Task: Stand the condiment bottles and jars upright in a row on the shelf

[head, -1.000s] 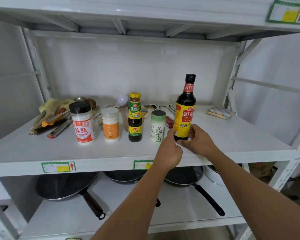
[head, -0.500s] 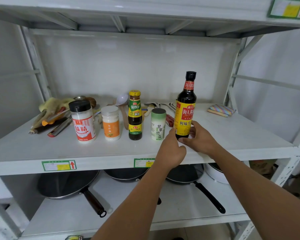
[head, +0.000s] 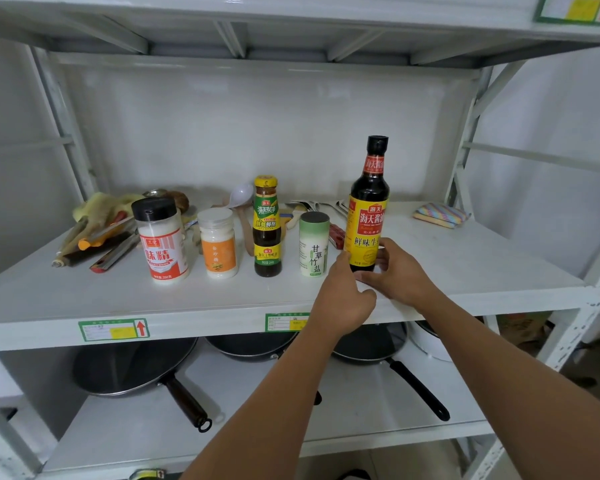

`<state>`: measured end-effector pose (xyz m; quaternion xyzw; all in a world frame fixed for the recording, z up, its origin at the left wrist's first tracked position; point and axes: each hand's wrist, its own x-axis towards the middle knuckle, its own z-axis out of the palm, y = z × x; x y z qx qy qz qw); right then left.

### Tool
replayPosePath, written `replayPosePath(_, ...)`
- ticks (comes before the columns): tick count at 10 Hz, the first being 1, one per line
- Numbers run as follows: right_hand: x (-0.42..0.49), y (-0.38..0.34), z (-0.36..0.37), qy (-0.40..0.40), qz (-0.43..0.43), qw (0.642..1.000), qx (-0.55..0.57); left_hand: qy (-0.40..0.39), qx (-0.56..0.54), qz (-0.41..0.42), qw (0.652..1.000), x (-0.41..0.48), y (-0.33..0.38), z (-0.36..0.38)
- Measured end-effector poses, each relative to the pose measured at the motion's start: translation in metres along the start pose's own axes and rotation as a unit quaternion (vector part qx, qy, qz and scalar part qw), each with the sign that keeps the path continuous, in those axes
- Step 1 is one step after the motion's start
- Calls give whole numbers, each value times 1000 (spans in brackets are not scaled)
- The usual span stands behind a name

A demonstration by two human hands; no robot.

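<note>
- Five condiment containers stand upright in one row on the middle shelf [head: 499, 271], near its front edge.
- From left to right they are: the white shaker with black cap [head: 161, 239], the small jar with orange label [head: 218, 243], the sauce bottle with yellow cap [head: 267, 226], the green and white salt canister [head: 314, 249], and the tall soy sauce bottle [head: 368, 206].
- The soy sauce bottle is at the right end of the row, just beside the salt canister, and it looks upright with its base on the shelf.
- The left hand [head: 343, 299] touches the lower left side of this bottle with the fingertips; the hand is loosely curled, not clamped around the bottle.
- The right hand [head: 397, 271] is at the lower right side of the bottle, thumb and fingers against the glass in a light hold; how firm this hold is, I cannot tell.
- In my judgement the task is almost complete: no bottle or jar is seen lying down, and the row is fairly even.
- What is left seems to be only a last small correction of the soy sauce bottle, perhaps turning its label to the front, and then letting go.
- Behind the row lie loose utensils [head: 94, 237] and a striped sponge [head: 440, 215] at the right; they are not part of the row.
</note>
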<state>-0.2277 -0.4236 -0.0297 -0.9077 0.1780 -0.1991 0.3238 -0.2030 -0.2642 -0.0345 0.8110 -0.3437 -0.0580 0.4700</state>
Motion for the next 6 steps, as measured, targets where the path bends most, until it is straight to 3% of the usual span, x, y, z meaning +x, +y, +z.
replayPosePath(3, -4, -2, -1, 19, 6, 1000, 2, -30, 43, -17, 998, 3, 1, 3)
replayPosePath(5, -26, -20, -9, 17, 56, 998, 30, -103, 71, -62, 990, -4, 10, -10)
replayPosePath(6, -41, -30, -14, 9, 65, 998, -12, -121, 114, -62, 984, -23, 17, -25)
